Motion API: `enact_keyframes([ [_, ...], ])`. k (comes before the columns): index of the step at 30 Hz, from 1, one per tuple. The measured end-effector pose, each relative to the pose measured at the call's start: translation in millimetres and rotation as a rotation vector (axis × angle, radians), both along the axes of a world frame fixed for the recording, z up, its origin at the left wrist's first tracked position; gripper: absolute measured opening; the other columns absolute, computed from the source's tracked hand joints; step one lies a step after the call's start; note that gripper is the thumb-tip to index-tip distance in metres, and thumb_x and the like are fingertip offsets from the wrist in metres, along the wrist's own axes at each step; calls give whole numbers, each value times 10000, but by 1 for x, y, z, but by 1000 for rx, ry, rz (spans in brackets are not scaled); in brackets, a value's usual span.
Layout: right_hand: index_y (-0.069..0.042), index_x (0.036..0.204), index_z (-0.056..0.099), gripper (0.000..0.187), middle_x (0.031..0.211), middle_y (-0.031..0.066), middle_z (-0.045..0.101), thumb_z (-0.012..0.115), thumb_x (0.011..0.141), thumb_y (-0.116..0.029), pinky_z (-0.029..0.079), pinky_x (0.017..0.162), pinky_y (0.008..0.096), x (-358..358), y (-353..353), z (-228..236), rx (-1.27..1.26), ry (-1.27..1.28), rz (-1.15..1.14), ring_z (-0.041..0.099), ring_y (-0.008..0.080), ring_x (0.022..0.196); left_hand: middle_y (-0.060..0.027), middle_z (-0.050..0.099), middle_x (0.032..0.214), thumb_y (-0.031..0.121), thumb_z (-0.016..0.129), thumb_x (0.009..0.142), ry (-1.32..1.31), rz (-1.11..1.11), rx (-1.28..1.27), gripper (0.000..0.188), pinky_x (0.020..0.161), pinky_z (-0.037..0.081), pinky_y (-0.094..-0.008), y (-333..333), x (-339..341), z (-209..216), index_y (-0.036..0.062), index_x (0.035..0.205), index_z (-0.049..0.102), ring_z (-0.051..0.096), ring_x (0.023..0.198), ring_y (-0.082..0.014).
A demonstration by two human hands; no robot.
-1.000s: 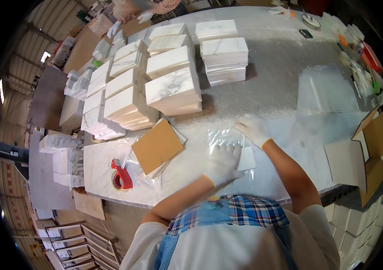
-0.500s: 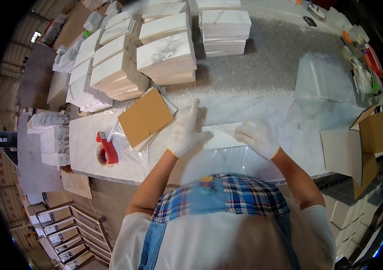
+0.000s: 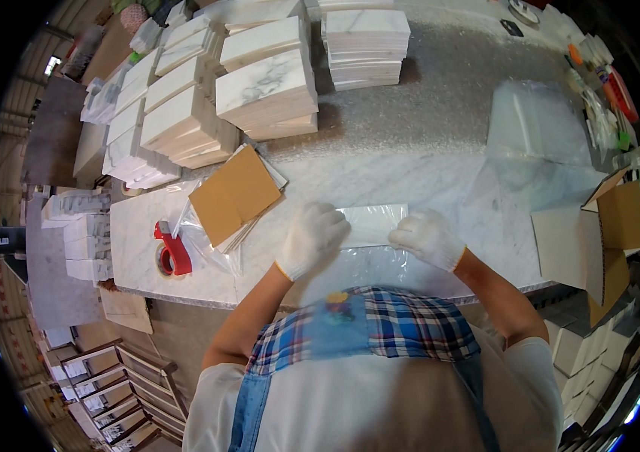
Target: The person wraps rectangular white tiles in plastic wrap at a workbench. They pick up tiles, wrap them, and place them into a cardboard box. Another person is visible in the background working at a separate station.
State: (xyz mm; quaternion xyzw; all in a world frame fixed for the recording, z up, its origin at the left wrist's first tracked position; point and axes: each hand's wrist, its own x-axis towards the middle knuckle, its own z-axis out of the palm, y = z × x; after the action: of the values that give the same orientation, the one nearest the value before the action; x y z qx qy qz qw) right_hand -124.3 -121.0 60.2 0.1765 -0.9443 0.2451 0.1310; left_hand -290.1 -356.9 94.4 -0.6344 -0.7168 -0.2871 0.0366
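A flat white tile lies on the marble slab in front of me, with shiny clear plastic over it and stretching toward my body. White knit gloves cover both hands. At the tile's left end, my left hand has its fingers curled closed on the covered edge. My right hand is closed in the same way at the right end, thumb and fingertips on the plastic-covered corner. The exact grip under the fingertips is partly hidden.
Left of my hands lie brown cardboard pieces on loose plastic, and a red tape dispenser. Stacks of marble tiles stand beyond. To the right are a pile of clear plastic bags and an open cardboard box.
My left hand has drawn back toward me, its outstretched fingers now curled at the tile's left end. More glossy plastic shows over the tile. My right hand stays at the right end.
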Motion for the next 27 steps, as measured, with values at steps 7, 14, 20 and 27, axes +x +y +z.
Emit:
enact_keyframes([
  [7,-180,884,685,83,757,3,610,733,817,-179,505,673,406,5,2,2,81,-48,22,627,232,772,-89,620,890,87,754,648,-25,-117,-65,239,750,499,-445,-18,7,1,74,841,613,617,867,-331],
  [14,-76,1019,715,219,961,88,696,720,815,-156,557,693,381,34,-13,2,-16,-5,-126,679,267,822,-103,666,1077,132,766,727,174,64,-27,281,830,488,-472,18,-29,61,61,987,687,617,1011,-332],
  [20,-163,1124,706,308,1060,-12,667,651,821,-168,541,721,349,45,-20,-14,5,-7,-225,671,205,874,-124,679,1169,260,791,784,455,403,-60,439,906,503,-484,165,-104,122,86,1165,658,618,1110,-347],
  [27,-195,1101,698,302,1050,-47,663,658,804,-229,536,690,371,46,-16,-15,23,53,-255,661,189,833,-182,675,1272,399,826,727,439,374,-497,658,1014,510,-487,289,-226,115,74,1262,623,628,1216,-378],
])
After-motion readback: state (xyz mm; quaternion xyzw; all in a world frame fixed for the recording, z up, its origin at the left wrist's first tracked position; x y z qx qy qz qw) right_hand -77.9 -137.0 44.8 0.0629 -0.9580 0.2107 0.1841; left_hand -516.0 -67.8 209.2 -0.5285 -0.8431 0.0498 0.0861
